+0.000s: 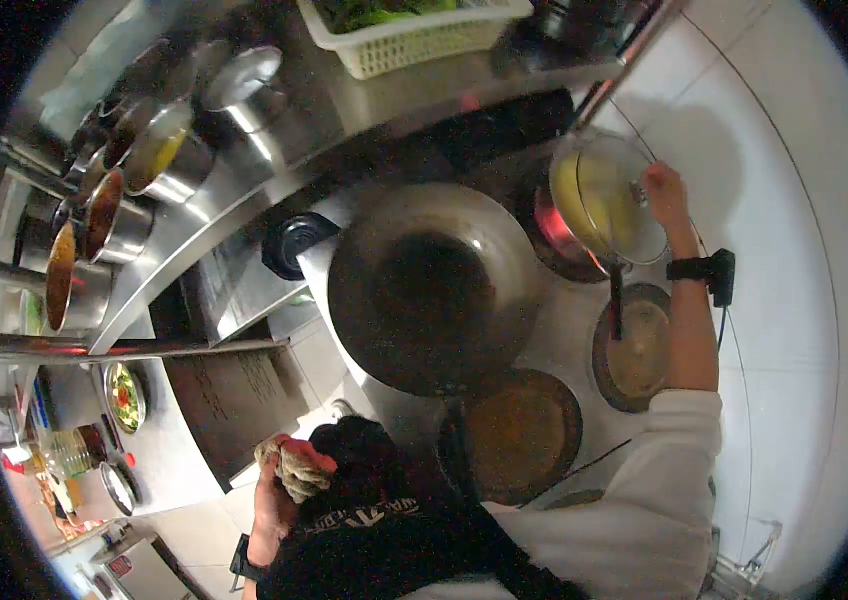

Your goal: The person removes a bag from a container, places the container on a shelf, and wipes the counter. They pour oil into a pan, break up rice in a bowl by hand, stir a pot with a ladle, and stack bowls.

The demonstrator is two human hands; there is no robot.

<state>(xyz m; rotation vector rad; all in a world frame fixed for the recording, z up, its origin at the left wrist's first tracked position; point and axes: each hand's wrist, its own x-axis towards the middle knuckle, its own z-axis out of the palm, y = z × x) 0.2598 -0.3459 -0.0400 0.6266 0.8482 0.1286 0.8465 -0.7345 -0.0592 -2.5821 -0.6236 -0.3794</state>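
Observation:
My right hand (664, 195) is closed on the knob of a clear glass lid (634, 150). The lid lies tilted over or just above a pot (559, 225) with yellow contents; whether it touches the rim I cannot tell. The pot's dark handle (616, 305) points toward my body. At the lower left, my left hand (272, 510) grips a crumpled beige and red cloth (296, 468) beside my dark apron (374, 530). Between the hands sits a large wok (434, 290), dark at its centre.
Round burner plates (514, 430) lie nearer my body. Metal pots (124, 225) with sauces line a steel shelf (314, 130) at the upper left, and a white basket (424, 45) of greens stands at the top. A plate of food (125, 397) rests on the left counter.

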